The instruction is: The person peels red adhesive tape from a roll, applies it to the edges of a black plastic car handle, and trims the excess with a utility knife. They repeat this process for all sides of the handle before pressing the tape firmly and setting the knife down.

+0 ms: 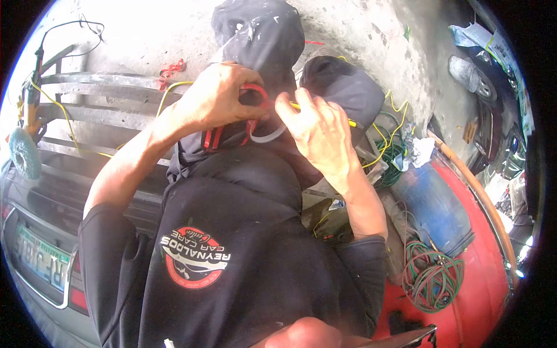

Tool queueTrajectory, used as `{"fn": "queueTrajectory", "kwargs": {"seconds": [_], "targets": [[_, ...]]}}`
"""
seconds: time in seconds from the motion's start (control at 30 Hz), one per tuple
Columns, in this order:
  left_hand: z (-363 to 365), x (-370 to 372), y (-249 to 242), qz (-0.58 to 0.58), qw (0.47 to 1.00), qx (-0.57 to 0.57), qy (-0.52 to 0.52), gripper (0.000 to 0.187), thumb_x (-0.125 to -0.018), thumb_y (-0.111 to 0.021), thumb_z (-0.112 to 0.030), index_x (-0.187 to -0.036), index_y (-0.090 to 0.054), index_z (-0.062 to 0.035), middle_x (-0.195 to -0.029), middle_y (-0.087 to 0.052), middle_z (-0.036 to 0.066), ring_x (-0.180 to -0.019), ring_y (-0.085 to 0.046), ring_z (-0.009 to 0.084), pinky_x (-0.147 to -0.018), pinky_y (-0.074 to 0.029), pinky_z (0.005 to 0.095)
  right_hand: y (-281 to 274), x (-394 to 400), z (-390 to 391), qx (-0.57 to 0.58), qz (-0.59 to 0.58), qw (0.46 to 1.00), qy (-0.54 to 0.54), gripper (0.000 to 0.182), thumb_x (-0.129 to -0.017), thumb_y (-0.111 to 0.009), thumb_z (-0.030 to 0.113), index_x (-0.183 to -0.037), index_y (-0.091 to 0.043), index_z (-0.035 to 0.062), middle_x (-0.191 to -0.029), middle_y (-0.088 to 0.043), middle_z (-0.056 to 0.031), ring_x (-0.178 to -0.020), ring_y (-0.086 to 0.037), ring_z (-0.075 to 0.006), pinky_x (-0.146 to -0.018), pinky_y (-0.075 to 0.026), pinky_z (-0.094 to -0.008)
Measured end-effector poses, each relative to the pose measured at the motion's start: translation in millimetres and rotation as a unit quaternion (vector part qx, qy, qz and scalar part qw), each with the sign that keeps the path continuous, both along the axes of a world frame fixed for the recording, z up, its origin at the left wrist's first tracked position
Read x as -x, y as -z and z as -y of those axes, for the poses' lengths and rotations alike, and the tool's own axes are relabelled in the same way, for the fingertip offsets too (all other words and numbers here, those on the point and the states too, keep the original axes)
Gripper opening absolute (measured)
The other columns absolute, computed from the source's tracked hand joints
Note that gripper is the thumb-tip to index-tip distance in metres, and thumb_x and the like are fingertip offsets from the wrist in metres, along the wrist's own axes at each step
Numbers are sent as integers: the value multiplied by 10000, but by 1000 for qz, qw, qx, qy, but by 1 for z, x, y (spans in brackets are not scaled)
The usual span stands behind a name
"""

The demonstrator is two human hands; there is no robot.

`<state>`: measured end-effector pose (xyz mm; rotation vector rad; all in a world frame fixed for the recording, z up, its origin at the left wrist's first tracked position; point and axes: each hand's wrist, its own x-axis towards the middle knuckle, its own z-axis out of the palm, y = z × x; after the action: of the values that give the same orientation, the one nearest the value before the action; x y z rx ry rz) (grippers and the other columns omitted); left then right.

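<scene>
Red strap [255, 93] sits pinched in the left hand [217, 95], fingers curled shut around its loop, up near the chest line of the wearer. Right hand [316, 130] just beside it, fingertips closed on a thin yellow wire [296, 106] and touching a white band [268, 137] that curves below both hands; grip on the band itself unclear. More red strap ends [213, 138] hang under the left hand against dark cloth.

Below the hands: black shirt [232, 278] with one round red-and-white logo [194, 258], seen upside down, reading "REYNALDOS CAR CARE", plus a small cursive word, looks like "Center". Above the hands: two dark cloth-covered lumps, one paint-speckled [258, 29], one plain [342, 84].

Left of the left hand: metal rack [87, 93] with yellow wire [64, 116] strung over it, one grinder disc [24, 153], one red scrap [170, 71] on concrete. Lower left: car rear with one green-white licence plate [42, 258], characters too blurred to read.

Right of the right hand: tangle of yellow and green wire [391, 148], one blue drum [435, 203], red surface [481, 290] carrying one coil of green and red cable [432, 278]. Far right: a dark car [481, 81], wheel showing.
</scene>
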<state>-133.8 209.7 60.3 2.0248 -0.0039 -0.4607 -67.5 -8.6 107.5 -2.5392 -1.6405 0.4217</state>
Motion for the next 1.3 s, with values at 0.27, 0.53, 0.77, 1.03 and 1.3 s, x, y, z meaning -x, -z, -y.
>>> {"fn": "queueTrajectory", "kwargs": {"seconds": [0.27,0.53,0.77,1.03,1.3], "targets": [[-3,-1,3,13,998,58,31,408,-738,-851,-304,-996,-715,-19,-914,-696,165,-892,-661,321,-818,-521,411,-4,1,3,12,-51,998,20,284,-831,-640,104,-1109,-611,53,-872,-566,-106,-632,-661,-254,-547,-556,-386],[10,-10,6,-10,997,61,55,373,-738,-830,-289,-961,-710,-14,-857,-683,189,-829,-673,336,-762,-529,414,-10,8,21,5,-76,995,69,245,-857,-673,111,-1094,-615,88,-854,-557,-104,-636,-670,-267,-531,-549,-393],[12,-10,11,-8,997,51,65,360,-747,-811,-306,-960,-716,-32,-864,-696,187,-836,-686,347,-772,-541,423,1,10,22,6,-77,995,59,243,-857,-654,108,-1094,-605,86,-867,-561,-100,-631,-665,-259,-529,-547,-392],[14,-11,14,-15,996,59,61,368,-727,-833,-266,-948,-703,-3,-846,-695,179,-811,-678,327,-775,-531,404,6,8,23,2,-68,997,31,332,-815,-648,116,-1135,-592,44,-902,-588,-116,-614,-664,-261,-550,-572,-381],[13,-10,16,-11,995,88,50,370,-725,-839,-267,-957,-709,-9,-857,-692,180,-819,-678,316,-777,-531,394,5,13,16,43,-61,997,33,273,-859,-624,134,-1114,-581,45,-879,-592,-108,-596,-677,-251,-512,-566,-358]]}}
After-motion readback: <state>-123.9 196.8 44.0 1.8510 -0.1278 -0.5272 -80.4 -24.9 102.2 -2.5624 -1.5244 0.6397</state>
